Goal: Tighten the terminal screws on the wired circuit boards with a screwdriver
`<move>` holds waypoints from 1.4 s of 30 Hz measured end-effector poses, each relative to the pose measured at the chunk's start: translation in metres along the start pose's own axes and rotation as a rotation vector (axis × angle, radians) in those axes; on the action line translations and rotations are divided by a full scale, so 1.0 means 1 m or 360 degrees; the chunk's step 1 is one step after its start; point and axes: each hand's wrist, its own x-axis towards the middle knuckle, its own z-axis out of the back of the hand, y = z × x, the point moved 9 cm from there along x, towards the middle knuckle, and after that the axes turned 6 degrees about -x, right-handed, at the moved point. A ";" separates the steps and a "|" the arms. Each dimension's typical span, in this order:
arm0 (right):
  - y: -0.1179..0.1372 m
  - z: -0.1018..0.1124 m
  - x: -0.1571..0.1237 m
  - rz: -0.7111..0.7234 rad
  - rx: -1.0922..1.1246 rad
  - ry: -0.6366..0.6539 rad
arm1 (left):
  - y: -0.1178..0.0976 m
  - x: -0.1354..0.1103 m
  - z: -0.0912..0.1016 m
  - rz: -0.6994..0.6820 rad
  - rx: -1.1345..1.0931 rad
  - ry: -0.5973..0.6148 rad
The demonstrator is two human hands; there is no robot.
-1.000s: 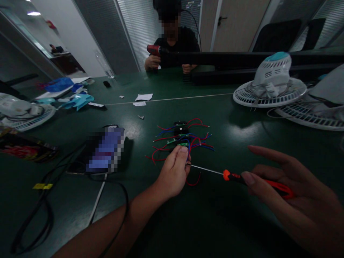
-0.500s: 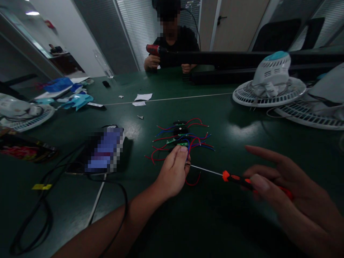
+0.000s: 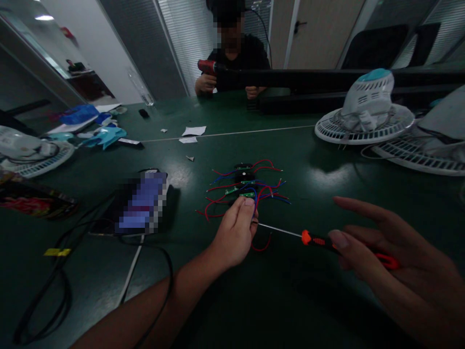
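My left hand is closed round a small part with red and blue wires; most of the part is hidden by my fingers. From the right, my right hand grips a screwdriver by its black and orange-red handle, between thumb and fingers, with the index finger stretched out. The metal shaft points left, and its tip meets the part in my left hand. Just beyond that hand lie several small black pieces with green circuit boards and red and blue wires.
A phone with black cables lies at left, near a dark can. White fan grilles with motors sit at right, another at far left. Paper scraps lie farther back. Across the green table a person holds a red drill.
My right hand has shifted slightly right on the screwdriver handle, its thumb drawn back a little. My left hand keeps its place and its grip.
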 end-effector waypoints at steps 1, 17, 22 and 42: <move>-0.002 -0.001 -0.001 -0.0020 0.0007 0.0010 | 0.000 0.000 0.000 -0.0002 0.0005 0.0003; -0.003 0.003 -0.001 -0.0095 0.0106 -0.0051 | -0.001 -0.001 -0.002 0.0007 -0.0079 -0.0018; 0.000 0.002 0.001 -0.0053 0.0045 -0.0032 | 0.000 0.000 0.000 0.0016 -0.0021 -0.0026; -0.005 0.002 -0.002 -0.0174 0.0085 -0.0066 | 0.000 0.000 -0.001 0.0008 -0.0018 0.0006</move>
